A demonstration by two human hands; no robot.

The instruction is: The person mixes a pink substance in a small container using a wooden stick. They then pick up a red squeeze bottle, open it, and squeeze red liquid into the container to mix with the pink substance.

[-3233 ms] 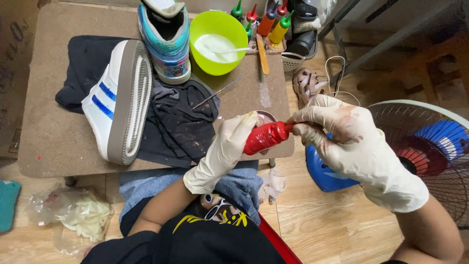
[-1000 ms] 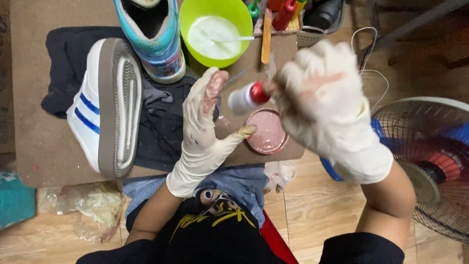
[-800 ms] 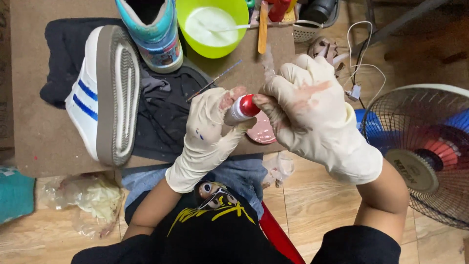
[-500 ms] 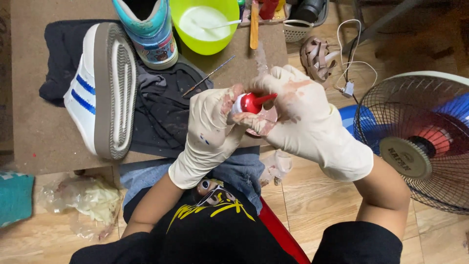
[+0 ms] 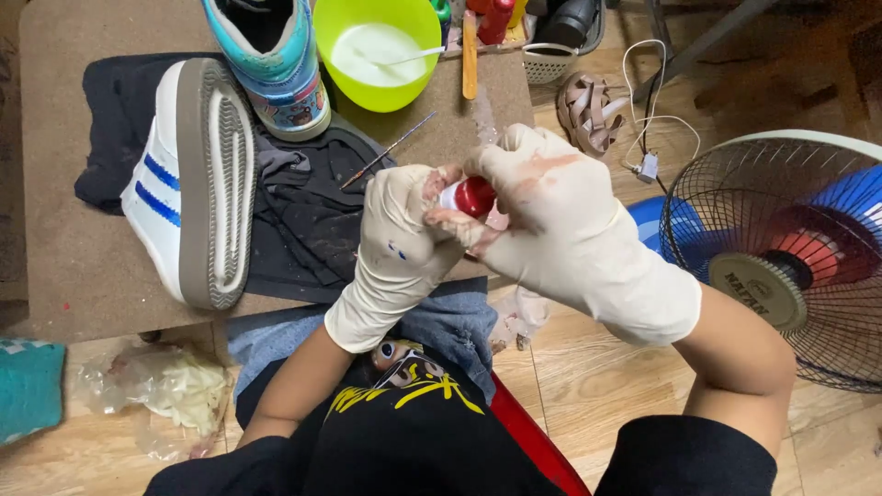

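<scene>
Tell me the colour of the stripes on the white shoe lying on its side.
Blue stripes on the white shoe, seen in the head view.

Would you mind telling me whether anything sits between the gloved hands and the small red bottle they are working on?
Nothing visible does. The left hand and the right hand both close directly around the small red bottle, gloves touching it, above the edge of the brown table. The thin brush lies apart on the dark cloth.

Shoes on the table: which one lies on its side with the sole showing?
The white shoe with blue stripes, on the dark cloth. The teal shoe behind it stands upright, its opening facing up.
</scene>
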